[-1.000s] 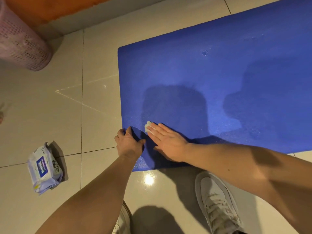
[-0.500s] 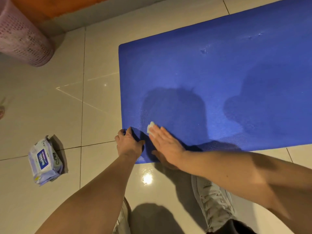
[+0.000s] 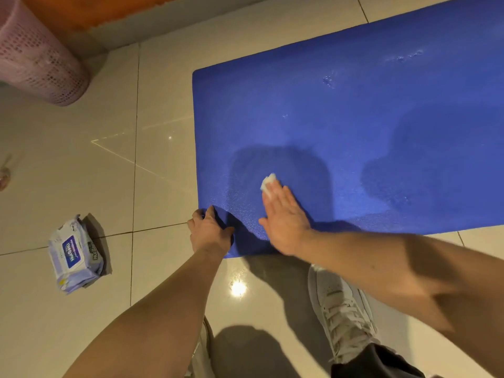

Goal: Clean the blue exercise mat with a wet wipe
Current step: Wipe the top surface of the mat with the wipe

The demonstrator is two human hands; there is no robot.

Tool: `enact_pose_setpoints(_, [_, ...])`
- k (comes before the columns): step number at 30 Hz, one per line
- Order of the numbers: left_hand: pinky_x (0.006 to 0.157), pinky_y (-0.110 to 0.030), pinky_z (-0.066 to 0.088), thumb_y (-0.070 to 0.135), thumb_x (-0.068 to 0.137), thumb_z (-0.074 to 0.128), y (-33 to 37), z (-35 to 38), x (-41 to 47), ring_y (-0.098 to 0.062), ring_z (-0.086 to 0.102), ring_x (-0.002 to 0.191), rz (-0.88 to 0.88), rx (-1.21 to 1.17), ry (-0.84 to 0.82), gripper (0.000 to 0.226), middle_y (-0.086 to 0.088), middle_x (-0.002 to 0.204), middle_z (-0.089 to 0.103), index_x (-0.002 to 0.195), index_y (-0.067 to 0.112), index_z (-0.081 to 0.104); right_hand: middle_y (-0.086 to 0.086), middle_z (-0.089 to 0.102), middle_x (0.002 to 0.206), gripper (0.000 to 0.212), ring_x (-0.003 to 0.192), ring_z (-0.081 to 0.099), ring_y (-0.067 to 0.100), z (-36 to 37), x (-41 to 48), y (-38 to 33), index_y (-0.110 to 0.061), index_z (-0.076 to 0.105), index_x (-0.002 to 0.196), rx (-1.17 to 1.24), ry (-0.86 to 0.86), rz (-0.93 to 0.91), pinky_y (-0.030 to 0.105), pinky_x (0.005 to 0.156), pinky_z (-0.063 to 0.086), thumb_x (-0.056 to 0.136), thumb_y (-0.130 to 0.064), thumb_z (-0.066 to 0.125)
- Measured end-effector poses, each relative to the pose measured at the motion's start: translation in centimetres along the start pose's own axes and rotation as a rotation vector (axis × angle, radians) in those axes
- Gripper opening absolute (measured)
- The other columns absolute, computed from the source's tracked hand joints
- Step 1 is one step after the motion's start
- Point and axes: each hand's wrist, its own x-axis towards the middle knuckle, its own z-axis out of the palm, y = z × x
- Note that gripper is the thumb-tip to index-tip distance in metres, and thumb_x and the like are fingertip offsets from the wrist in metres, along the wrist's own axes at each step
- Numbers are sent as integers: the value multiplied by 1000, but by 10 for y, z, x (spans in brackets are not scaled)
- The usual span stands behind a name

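Observation:
The blue exercise mat [image 3: 354, 118] lies flat on the tiled floor, filling the upper right of the head view. My right hand [image 3: 285, 219] lies flat on the mat near its front left corner, fingers straight, pressing a small white wet wipe [image 3: 268, 181] that pokes out past the fingertips. My left hand [image 3: 210, 230] grips the mat's near left corner, fingers curled over the edge. Small pale specks mark the mat farther back.
A pack of wet wipes [image 3: 75, 253] lies on the floor to the left. A pink perforated basket [image 3: 35, 55] stands at the top left. My white sneaker [image 3: 341, 304] is planted just in front of the mat. Glossy beige tiles [image 3: 81, 159] surround everything.
My right hand has slid the wipe forward and to the right, farther onto the mat. My left hand keeps its hold on the corner.

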Motion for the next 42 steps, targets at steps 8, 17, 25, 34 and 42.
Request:
enact_pose_setpoints(8, [112, -40, 35, 38, 87, 73, -2, 2, -1, -30, 23, 139, 7, 1, 12, 80, -7, 154, 26, 154, 20, 33, 13, -21, 165, 62, 152, -20, 31, 13, -28, -6, -3, -16, 156, -130, 71, -307, 45, 126, -5, 109, -31, 14])
enact_pose_setpoints(17, [120, -37, 25, 30, 90, 72, -8, 5, -9, -30, 18, 145, 43, -46, 11, 80, -8, 162, 19, 156, 16, 29, 23, -14, 165, 66, 152, -18, 41, 9, -38, -7, 3, -5, 157, -57, 60, -37, 52, 124, 5, 108, -37, 13])
enact_pose_setpoints(25, [119, -38, 26, 27, 91, 71, -10, 8, -11, -29, 17, 145, 59, -81, 12, 77, -6, 162, 18, 155, 16, 30, 14, -20, 165, 64, 152, -21, 32, 14, -68, 1, -1, -9, 157, -183, 60, -386, 46, 126, -5, 108, -29, 22])
enact_pose_setpoints(34, [121, -40, 24, 27, 93, 68, -9, 10, -11, -28, 13, 147, 56, -77, 1, 76, -5, 163, 15, 156, 16, 28, 24, -8, 165, 70, 152, -15, 42, 12, -64, 27, 5, 4, 156, -17, 60, -119, 52, 125, 7, 107, -42, 21])
enact_pose_setpoints(42, [120, -40, 24, 27, 93, 69, -8, 11, -11, -31, 16, 145, 50, -48, 14, 76, -7, 163, 16, 155, 15, 29, 10, -2, 167, 65, 155, -5, 28, 21, -78, 12, -3, 20, 158, -15, 49, -419, 42, 122, -13, 104, -32, 44])
